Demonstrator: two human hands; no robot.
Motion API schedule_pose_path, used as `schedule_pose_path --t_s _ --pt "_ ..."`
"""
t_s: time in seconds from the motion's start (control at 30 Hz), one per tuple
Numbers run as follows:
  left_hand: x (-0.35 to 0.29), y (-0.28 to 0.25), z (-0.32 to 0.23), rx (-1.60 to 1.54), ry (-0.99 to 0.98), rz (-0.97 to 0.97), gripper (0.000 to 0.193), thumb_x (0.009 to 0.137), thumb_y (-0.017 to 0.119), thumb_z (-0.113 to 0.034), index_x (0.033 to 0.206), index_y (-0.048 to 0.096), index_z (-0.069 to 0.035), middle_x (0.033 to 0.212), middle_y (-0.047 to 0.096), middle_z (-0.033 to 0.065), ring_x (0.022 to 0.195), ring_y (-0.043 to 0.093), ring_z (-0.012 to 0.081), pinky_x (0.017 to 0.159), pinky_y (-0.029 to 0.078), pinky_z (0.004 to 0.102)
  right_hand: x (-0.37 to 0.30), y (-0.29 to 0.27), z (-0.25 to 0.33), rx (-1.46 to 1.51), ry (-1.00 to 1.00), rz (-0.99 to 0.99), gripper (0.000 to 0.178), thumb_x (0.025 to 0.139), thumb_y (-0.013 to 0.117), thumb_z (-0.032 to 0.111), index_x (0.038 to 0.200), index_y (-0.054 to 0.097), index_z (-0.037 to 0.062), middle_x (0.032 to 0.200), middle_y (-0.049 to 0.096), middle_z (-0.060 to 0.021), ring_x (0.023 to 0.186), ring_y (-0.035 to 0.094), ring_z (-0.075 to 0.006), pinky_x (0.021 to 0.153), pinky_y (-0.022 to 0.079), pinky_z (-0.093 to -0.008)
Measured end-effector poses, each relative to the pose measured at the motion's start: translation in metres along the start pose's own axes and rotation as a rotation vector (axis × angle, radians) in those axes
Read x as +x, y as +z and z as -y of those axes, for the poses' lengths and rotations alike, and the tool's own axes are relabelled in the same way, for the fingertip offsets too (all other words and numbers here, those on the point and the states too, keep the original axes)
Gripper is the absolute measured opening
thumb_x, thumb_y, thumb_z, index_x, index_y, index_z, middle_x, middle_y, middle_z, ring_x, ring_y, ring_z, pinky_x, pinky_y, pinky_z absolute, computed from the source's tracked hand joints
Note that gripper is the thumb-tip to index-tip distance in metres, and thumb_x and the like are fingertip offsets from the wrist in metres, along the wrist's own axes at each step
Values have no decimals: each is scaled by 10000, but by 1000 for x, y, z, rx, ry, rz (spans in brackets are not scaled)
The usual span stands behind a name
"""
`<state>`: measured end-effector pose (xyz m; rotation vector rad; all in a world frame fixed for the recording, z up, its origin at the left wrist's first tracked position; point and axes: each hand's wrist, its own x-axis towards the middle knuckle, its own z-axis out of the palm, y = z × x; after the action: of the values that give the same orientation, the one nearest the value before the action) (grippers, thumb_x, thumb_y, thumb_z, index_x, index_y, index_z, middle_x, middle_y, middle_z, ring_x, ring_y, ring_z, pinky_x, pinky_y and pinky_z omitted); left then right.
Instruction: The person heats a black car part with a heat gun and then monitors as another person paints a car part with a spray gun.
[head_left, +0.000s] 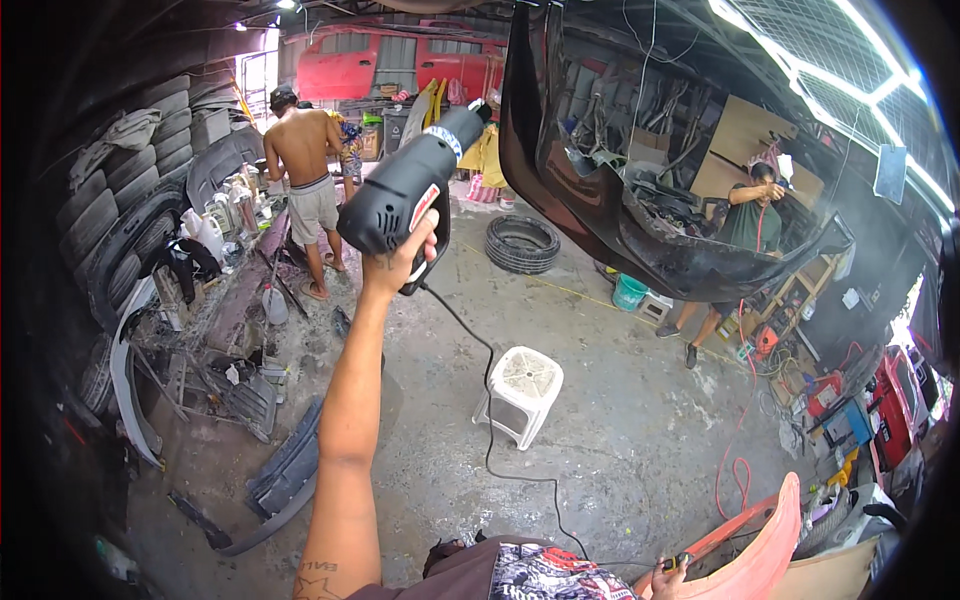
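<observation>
My left arm reaches up and forward, and my left hand (412, 252) is closed around the handle of a black heat gun (395, 195). The gun's nozzle points up and to the right, close to the left end of a hanging glossy black car bumper (590, 220). A thin black cord (490, 420) runs down from the gun toward my body. At the lower edge, my right hand (668, 580) is closed on a small black-and-yellow object whose kind I cannot make out. Beside it lies an orange-red curved panel (765, 550).
A white plastic stool (525, 385) stands mid-floor, with stacked tires (522, 244) beyond. A shirtless person (305, 150) works at a cluttered bench on the left. Behind the bumper, another person (750, 220) holds a spray gun on a red hose (752, 400). Loose bumper parts (285, 470) lie at left.
</observation>
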<state>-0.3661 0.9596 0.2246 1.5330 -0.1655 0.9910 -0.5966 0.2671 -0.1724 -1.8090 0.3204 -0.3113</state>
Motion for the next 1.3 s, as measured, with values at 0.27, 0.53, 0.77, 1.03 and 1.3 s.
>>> schedule_pose_path --t_s 0.27,0.53,0.77,1.03,1.3 --pt "-56 14 54 -18 -184 91 203 856 692 -232 860 651 -34 649 618 36 507 583 98 486 475 260 48 -41 -119 958 467 -311 304 883 622 409 1118 553 230 1044 559 32 919 502 -181 708 475 -333" --pt "-107 40 86 -87 -357 156 160 849 702 -164 941 662 -39 659 605 13 509 549 74 483 459 236 44 -49 -114 937 463 -341 327 873 633 423 1123 547 231 1060 539 24 906 502 -185 711 483 -326" --pt "-129 69 103 -73 -377 219 178 859 686 -193 910 635 -30 656 610 33 519 580 96 493 479 255 36 -39 -100 950 461 -426 331 855 667 404 1113 551 230 1087 544 18 912 511 -186 725 490 -327" --pt "-98 57 86 21 -112 137 206 892 649 -155 1052 645 -26 683 595 21 524 551 78 493 450 242 41 -46 -108 1040 507 -410 334 872 652 385 1139 545 214 1097 538 12 934 505 -203 761 484 -343" --pt "-57 22 66 11 138 13 277 929 573 -87 1189 620 -1 849 607 15 603 523 73 545 460 233 32 -42 -121 1018 421 -339 344 875 654 343 1176 530 234 1107 514 -5 952 490 -225 763 494 -365"
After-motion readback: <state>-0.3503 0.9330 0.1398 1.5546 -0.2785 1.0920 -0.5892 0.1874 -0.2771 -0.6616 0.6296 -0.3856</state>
